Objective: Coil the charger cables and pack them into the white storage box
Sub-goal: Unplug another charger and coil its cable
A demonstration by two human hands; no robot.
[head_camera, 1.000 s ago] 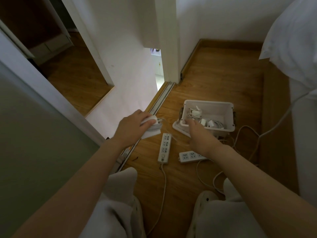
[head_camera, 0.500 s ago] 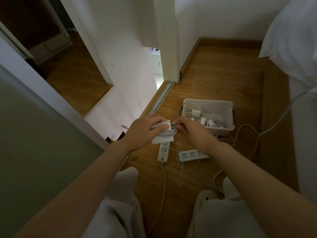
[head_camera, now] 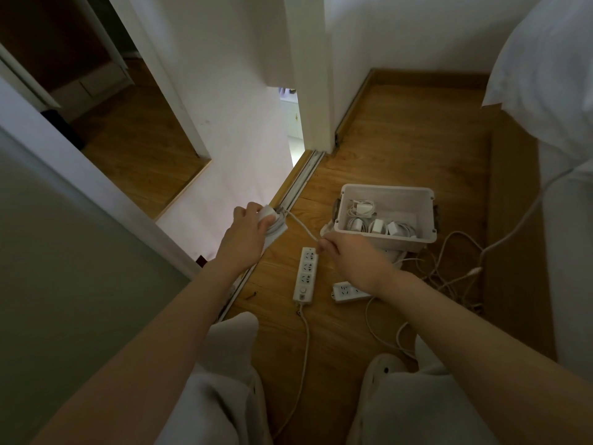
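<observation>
My left hand (head_camera: 245,234) grips a white charger brick (head_camera: 272,224) with cable turns wound round it, held above the floor by the door track. A short stretch of its white cable (head_camera: 303,229) runs taut to my right hand (head_camera: 349,256), which pinches the cable's end just in front of the box. The white storage box (head_camera: 386,240) stands on the wooden floor to the right, and several coiled chargers (head_camera: 378,224) lie inside it.
Two white power strips (head_camera: 306,274) (head_camera: 348,292) lie on the floor below my hands, with loose white cords (head_camera: 449,274) tangled to the right. A sliding-door track (head_camera: 298,184) runs on the left, white bedding (head_camera: 552,75) on the right. My knees fill the bottom.
My hands were together at the brick half a second ago; they have moved apart, the left going left with the brick and the right drawing the cable end out to the right.
</observation>
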